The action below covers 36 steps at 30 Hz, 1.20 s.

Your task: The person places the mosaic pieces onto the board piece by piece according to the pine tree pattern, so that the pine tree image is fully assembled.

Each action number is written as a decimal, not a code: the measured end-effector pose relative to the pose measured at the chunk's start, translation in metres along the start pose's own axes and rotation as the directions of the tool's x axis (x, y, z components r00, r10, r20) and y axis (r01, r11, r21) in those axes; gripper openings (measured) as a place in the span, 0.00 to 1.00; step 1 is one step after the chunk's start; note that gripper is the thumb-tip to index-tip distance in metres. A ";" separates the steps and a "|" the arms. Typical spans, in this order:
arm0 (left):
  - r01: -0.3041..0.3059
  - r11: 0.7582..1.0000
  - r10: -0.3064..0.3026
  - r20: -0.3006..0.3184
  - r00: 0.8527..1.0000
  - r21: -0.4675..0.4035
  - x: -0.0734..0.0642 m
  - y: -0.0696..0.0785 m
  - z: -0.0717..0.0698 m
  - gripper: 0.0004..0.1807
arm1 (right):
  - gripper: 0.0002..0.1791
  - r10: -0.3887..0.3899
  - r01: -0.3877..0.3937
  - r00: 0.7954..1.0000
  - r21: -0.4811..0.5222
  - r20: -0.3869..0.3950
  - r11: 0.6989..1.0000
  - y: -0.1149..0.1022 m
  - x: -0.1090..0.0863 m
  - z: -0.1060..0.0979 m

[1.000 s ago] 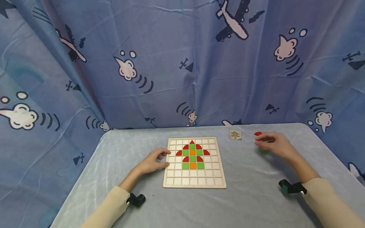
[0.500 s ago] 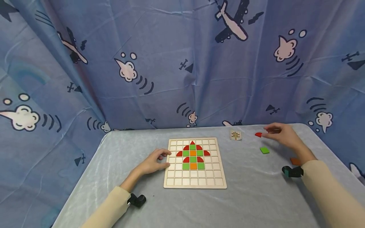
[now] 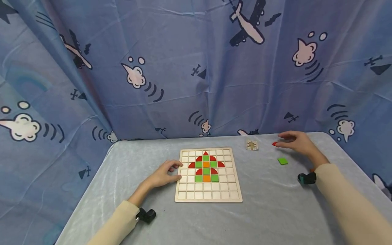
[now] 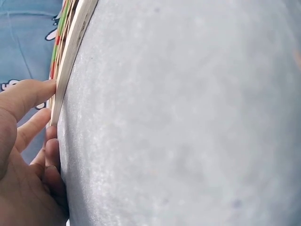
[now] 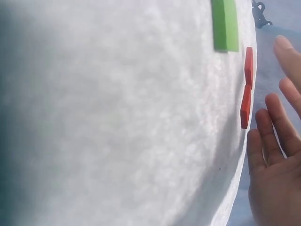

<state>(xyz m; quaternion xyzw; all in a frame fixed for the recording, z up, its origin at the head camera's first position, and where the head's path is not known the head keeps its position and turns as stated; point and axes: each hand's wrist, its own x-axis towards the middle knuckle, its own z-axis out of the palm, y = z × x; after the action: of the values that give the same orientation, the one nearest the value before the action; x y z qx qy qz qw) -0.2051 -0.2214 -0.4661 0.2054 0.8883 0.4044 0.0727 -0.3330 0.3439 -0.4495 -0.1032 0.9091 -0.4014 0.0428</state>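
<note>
A square wooden grid board (image 3: 208,195) lies flat on the table, bearing a pattern of green, orange and red pieces. My left hand (image 3: 165,174) touches its left edge with thumb and index finger, as the left wrist view of the board's side (image 4: 70,61) also shows. At the far right, my right hand (image 3: 298,143) is held above red pieces, fingers spread; a red piece (image 3: 274,144) shows partly beside the thumb. In the right wrist view two red pieces (image 5: 245,107) lie end to end, apart from the fingers. A green square tile (image 3: 282,161) lies nearer.
A small pattern card (image 3: 252,145) lies at the back, right of the board. An orange tile (image 3: 312,169) is mostly hidden by the right wrist. A patterned blue curtain (image 3: 171,68) hangs behind the pale-covered table (image 3: 196,224).
My right hand has moved back and to the right, uncovering the green tile, then slightly left over the red pieces. The left hand stays at the board's edge.
</note>
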 end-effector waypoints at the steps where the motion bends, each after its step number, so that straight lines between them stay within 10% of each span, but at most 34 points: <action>1: -0.001 1.000 0.001 0.002 1.000 0.000 0.000 0.000 0.000 0.24 | 0.41 -0.006 0.006 1.000 -0.005 0.004 1.000 0.001 0.001 0.000; 36: 0.019 1.000 -0.019 0.006 1.000 0.007 0.000 0.001 0.000 0.24 | 0.18 -0.048 0.056 0.997 -0.115 0.064 0.992 0.006 0.016 0.003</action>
<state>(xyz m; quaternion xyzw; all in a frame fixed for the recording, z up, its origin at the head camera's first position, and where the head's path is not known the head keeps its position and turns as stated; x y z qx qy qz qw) -0.2050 -0.2205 -0.4649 0.1986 0.8913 0.3999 0.0784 -0.3494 0.3420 -0.4558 -0.1415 0.9263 -0.3450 0.0541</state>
